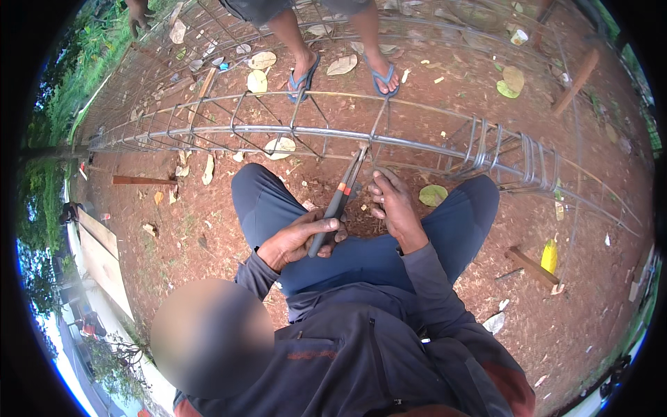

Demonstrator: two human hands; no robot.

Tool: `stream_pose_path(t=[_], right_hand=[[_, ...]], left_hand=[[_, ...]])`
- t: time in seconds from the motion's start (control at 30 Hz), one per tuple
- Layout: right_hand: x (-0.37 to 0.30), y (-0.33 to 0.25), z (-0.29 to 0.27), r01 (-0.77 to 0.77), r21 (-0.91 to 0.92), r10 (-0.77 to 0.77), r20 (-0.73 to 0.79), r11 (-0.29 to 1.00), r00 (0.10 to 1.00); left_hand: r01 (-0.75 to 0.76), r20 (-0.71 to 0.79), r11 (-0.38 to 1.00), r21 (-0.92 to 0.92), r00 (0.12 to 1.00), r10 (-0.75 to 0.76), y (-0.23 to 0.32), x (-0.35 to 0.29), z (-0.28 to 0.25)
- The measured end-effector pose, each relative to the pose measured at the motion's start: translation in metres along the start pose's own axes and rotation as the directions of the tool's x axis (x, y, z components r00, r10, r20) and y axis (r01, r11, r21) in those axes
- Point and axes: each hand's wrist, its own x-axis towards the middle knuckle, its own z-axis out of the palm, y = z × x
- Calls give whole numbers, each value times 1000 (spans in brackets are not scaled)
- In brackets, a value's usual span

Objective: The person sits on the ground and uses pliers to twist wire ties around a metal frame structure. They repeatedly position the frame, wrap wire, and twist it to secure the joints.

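My left hand (306, 238) is closed around long-handled pincers (335, 210) with dark grey and orange grips. The pincers' jaws point away from me and meet a crossing of the steel rebar cage (260, 130), where a stirrup joins the long bars. Just right of the pincers, my right hand (394, 205) is raised below the near bar, with its fingers loosely bent and apart. Nothing shows between those fingers, and any thin wire there is too small to see. The cage runs across in front of my knees, with several stirrups (531, 158) bunched at its right.
Beyond the cage stands a person in blue flip-flops (303, 78). More steel mesh (149, 76) stretches behind at the left. Wooden stakes (535, 270) stick up from reddish soil (208, 243) strewn with dry leaves. Pale boards (104, 260) lie at the far left.
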Motion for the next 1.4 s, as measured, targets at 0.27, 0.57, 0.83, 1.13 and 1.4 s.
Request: stream_pose_path(t=[0.27,0.57,0.83,1.13,1.4], right_hand=[[6,-4,-23,46,-431,-43,15,901,999],[-6,-2,-39,226,-641,-201,114,733,973],[-23,-34,-67,176,-625,-141,105,760,984],[27,-51,-79,248,-755,126,400,607,908],[71,28,-124,498,-867,-26,498,1,867]], left_hand=[[-141,-90,947,287,981,173,-23,16,-1],[-113,31,988,109,993,110,-22,38,9],[-90,-57,458,884,953,296,28,-3,-19],[-26,70,-618,785,996,48,51,80,-134],[-222,411,-459,860,835,366,-41,184,-163]])
